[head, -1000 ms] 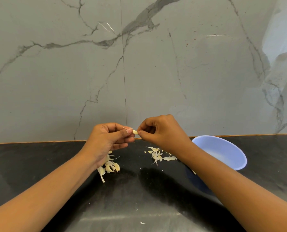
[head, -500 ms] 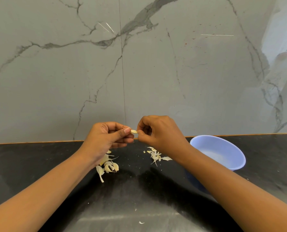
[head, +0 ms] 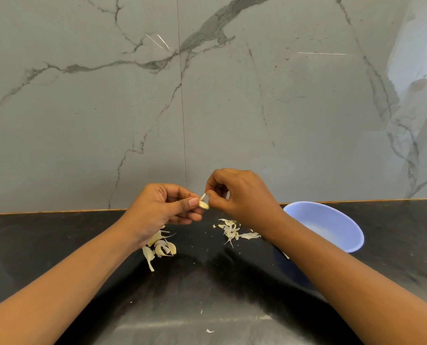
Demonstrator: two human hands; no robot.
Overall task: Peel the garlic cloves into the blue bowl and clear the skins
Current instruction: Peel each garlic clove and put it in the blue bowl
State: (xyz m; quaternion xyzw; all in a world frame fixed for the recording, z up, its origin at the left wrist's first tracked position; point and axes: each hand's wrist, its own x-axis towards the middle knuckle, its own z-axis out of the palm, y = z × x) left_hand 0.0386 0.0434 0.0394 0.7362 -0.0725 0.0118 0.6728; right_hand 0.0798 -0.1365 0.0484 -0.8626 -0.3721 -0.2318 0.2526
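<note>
My left hand (head: 163, 207) pinches a small garlic clove (head: 203, 204) between thumb and fingers, above the black counter. My right hand (head: 239, 195) pinches a strip of skin (head: 204, 196) lifted off the clove's top. The blue bowl (head: 331, 226) stands on the counter to the right, partly behind my right forearm. Several garlic cloves (head: 161, 247) lie below my left wrist. A small pile of loose skins (head: 232, 230) lies between the hands on the counter.
The black counter (head: 207, 282) meets a grey marble wall (head: 207, 95) just behind the hands. Tiny skin flakes (head: 210, 331) are scattered toward the near edge.
My right hand has risen slightly and pulled a strip of skin up off the clove. The left hand keeps its hold on the clove.
</note>
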